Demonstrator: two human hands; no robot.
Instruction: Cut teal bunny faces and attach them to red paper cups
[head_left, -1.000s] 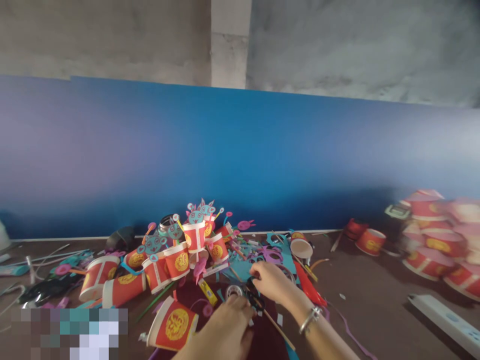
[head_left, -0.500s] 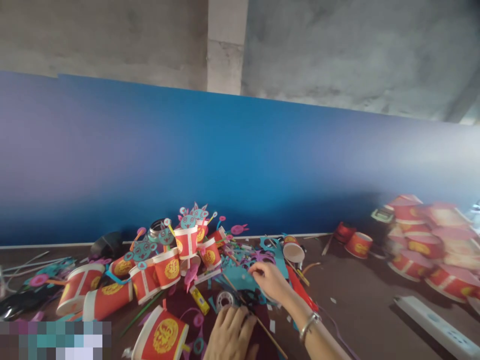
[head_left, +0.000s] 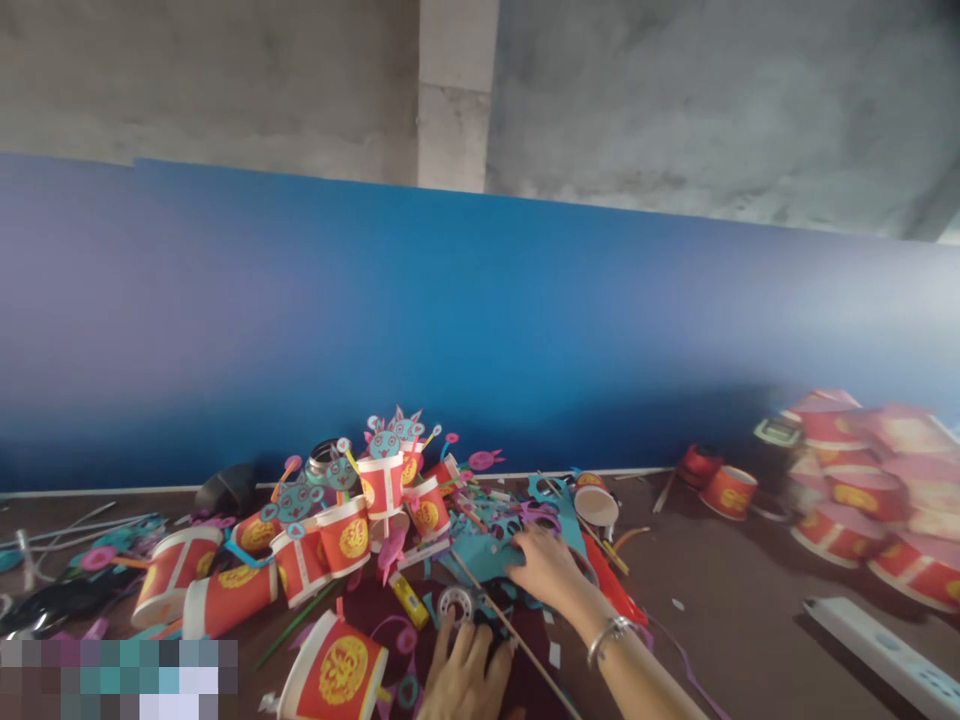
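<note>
My right hand [head_left: 547, 568], with a silver bracelet on the wrist, reaches into the heap of paper scraps. Its fingers are bent round the edge of a teal paper sheet [head_left: 476, 553]; the fingertips are partly hidden. Nearer to me, my left hand [head_left: 466, 672] lies low with its fingers spread and nothing visibly held. Just beyond its fingertips sits a roll of tape [head_left: 455, 606]. Dark items beside the roll are too covered to make out. A thin wooden stick [head_left: 517, 635] runs between the hands. Left of my left hand a red paper cup [head_left: 334, 668] with a gold print leans over.
Several red cups with paper creature faces [head_left: 384, 487] crowd the left. A yellow box [head_left: 409, 600] lies near the tape. Right of my arm are a red pointed item [head_left: 611, 580], a red cup [head_left: 729, 493], stacked cups [head_left: 862, 500] and a white power strip [head_left: 885, 650].
My right hand has gone from raised, pinched fingers to lower, bent ones on the teal paper. My left hand has drawn back toward me and its fingers have spread, leaving the tape roll more visible.
</note>
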